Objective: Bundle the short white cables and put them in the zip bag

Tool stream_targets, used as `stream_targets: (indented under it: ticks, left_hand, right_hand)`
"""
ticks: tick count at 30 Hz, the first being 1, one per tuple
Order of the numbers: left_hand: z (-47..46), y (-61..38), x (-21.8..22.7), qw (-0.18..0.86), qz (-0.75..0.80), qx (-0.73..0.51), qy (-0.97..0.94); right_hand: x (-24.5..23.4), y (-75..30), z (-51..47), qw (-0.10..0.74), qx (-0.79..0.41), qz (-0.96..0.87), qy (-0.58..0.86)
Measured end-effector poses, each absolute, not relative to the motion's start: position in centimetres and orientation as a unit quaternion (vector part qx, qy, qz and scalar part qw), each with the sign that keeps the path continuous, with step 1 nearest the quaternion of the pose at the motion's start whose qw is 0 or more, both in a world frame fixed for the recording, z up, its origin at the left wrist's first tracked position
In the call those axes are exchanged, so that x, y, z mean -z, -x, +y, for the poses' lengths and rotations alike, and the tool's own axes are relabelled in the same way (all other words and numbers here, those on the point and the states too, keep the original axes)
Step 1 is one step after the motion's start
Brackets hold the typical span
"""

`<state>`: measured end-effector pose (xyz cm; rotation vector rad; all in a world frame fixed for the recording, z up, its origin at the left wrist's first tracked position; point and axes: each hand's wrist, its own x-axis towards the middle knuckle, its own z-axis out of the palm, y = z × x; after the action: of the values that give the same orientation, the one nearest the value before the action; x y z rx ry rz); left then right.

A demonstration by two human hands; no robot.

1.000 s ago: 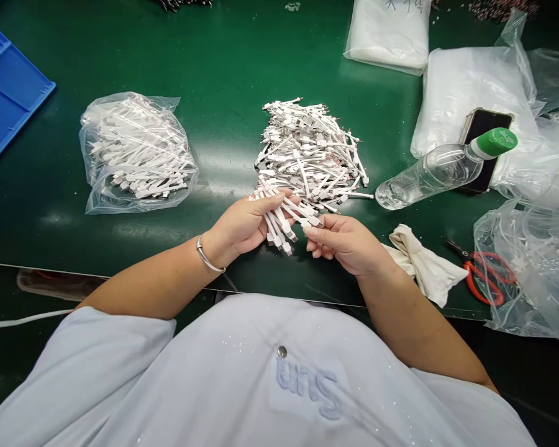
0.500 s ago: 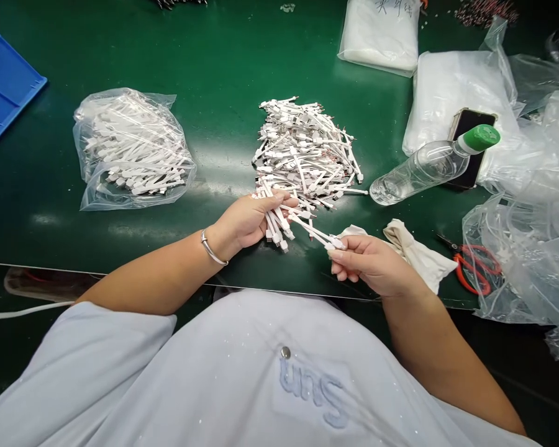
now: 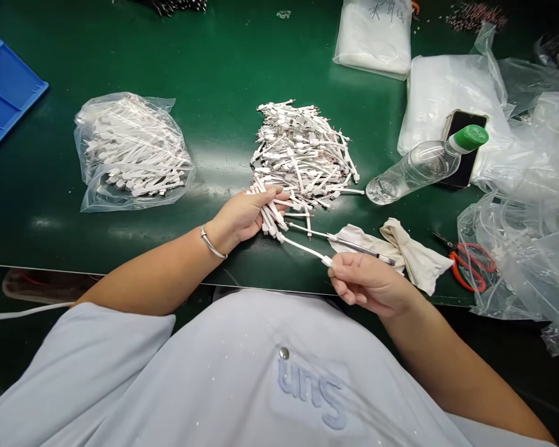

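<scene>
My left hand [image 3: 249,216] is closed round a bundle of short white USB cables [image 3: 272,221], their plug ends sticking out below the fingers. Between thumb and fingers, my right hand [image 3: 366,278] pinches the plug of a single white USB cable [image 3: 305,248], which runs back toward the bundle. Just beyond the left hand lies a loose pile of white cables [image 3: 302,149] on the green table [image 3: 223,56]. A pen [image 3: 361,247] rests on a pale cloth [image 3: 417,257] right behind my right hand.
To the left, a clear plastic bag of white cables [image 3: 133,146] lies near a blue tray [image 3: 9,90]. A green-capped bottle [image 3: 423,164] lies against a phone [image 3: 466,146] at right. Red-handled scissors [image 3: 470,270] sit beside plastic bags [image 3: 517,248].
My right hand has shifted slightly down, now holding one cable where several white plugs showed before. The pen on the cloth has come into sight. My left hand keeps its bundle.
</scene>
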<state>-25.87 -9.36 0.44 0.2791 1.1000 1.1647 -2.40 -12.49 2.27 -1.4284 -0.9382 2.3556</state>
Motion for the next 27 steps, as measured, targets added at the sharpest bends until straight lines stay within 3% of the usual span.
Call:
stream_targets:
  ticks: [6,13,23,27]
  left_hand:
    - [-9.7,26.0,-1.0,0.721,0.443,-0.517,-0.129]
    - [-10.9,25.4,-1.0,0.801,0.327,-0.476,-0.158]
    - [-10.9,25.7,-0.9,0.815,0.33,-0.457,-0.13]
    - [-11.0,25.6,-1.1,0.811,0.338,-0.463,-0.116]
  right_hand:
    - [-2.2,-2.3,-12.4,0.326,-0.579,-0.387,0.639]
    - [-0.6,4.8,-12.6,0.205,-0.665,-0.515,0.501]
    - [0.8,8.3,-11.5,0.262,-0.625,-0.568,0.467]
    - [0.8,8.0,-11.7,0.236,-0.657,-0.547,0.463]
